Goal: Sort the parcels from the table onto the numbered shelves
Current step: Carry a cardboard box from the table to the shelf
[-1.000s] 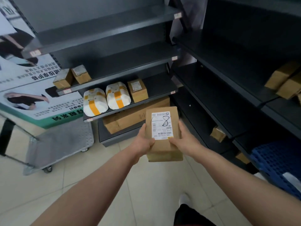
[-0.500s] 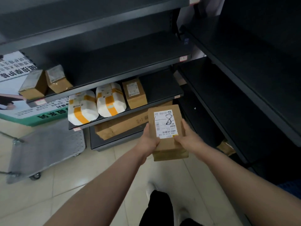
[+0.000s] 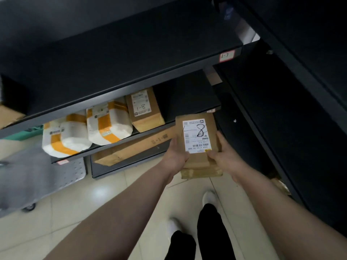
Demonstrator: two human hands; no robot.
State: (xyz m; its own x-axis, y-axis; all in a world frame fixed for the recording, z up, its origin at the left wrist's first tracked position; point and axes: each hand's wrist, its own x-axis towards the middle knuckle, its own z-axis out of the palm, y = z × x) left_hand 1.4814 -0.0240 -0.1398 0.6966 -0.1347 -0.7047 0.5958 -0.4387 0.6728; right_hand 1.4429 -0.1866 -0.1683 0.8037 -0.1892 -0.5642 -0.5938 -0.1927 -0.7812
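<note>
A brown parcel (image 3: 197, 128) is being held in the air by both hands, in front of the right end of the dark lower shelf (image 3: 187, 98). Whether it is touching the shelf's front edge cannot be told. The left hand (image 3: 175, 156) is being curled round the parcel's left side and the right hand (image 3: 223, 156) round its right side. Each grip is being pressed onto the parcel, with thumbs on top. A white label with "1-8" handwritten on it is being shown face up.

On the lower shelf, two white, orange-taped bundles are being kept side by side, the left bundle (image 3: 65, 136) and the right bundle (image 3: 109, 124). A brown box (image 3: 144, 109) marked "1-8" is being kept just beside them. Above, the upper shelf (image 3: 131, 85) is being marked by a tag (image 3: 227, 55) reading "1-7". Below, a long flat carton (image 3: 135, 147) is being stored on the bottom board. More dark shelving (image 3: 281, 119) is being seen at the right. The floor (image 3: 105, 199) is being covered by pale glossy tiles, and a grey trolley (image 3: 37, 177) is being parked on it at the left.
</note>
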